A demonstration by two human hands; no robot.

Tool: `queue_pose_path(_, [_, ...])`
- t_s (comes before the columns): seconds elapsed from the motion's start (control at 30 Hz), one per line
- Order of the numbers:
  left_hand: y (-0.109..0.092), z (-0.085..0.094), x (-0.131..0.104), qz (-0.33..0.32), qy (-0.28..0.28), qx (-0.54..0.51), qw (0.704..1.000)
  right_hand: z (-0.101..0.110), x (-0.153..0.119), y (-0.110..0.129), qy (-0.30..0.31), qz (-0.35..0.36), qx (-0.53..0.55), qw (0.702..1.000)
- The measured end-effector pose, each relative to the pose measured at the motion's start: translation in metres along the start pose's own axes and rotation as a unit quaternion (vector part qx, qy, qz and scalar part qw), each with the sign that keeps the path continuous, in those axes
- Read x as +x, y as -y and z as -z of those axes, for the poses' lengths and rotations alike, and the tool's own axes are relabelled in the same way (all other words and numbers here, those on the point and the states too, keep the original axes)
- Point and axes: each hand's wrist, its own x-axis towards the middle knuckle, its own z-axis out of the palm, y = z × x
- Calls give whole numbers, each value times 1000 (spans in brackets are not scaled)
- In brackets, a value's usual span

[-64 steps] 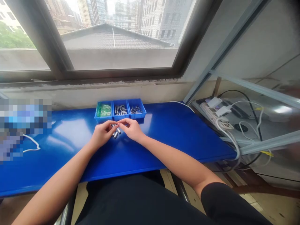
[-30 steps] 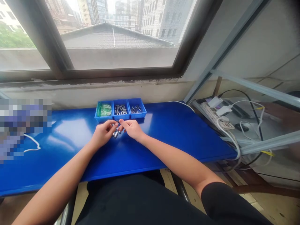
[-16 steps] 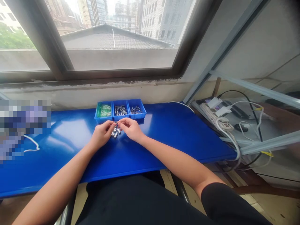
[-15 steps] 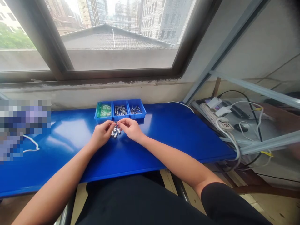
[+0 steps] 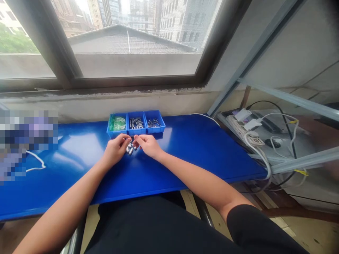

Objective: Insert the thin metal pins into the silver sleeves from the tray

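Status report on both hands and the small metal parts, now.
Left hand and right hand meet fingertip to fingertip over the metal parts on the blue table. Held piece too small to tell. Three blue bins just behind; nothing blocks.

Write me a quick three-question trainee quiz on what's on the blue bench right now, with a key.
1. True or false: the left hand and the right hand have their fingertips close together above a small pile of metal cylinders on the blue table.
2. Which of the three blue bins holds green contents? A the left bin, B the middle bin, C the right bin.
3. What lies right of the table's far end?

Key
1. True.
2. A.
3. A white power strip with plugs and cables.
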Motion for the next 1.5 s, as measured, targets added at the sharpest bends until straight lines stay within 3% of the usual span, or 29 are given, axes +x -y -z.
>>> queue_pose_path(0.2, [2, 1, 1, 15, -14, 36, 999, -1, -6, 4, -25, 58, -68, 996])
queue_pose_path(0.4, [4, 1, 1, 16, -9, 11, 1000, -1, -6, 5, -24, 47, -89, 995])
queue_pose_path(0.53, [3, -2, -1, -6, -4, -17, 1000, 0, -1, 1, -48, 41, -56, 996])
queue_pose_path(0.73, [2, -4, -1, -20, 7, -27, 999, -1, 2, -6, -36, -4, 44, 998])
queue_pose_path(1.3, [2, -3, -1, -7, 13, 11, 1000, -2, 2, -2, -3, -34, 104, 994])
queue_pose_path(1.5, [2, -2, 0, 4, 17, 36, 999, -2, 0, 0, -8, -23, 76, 997])
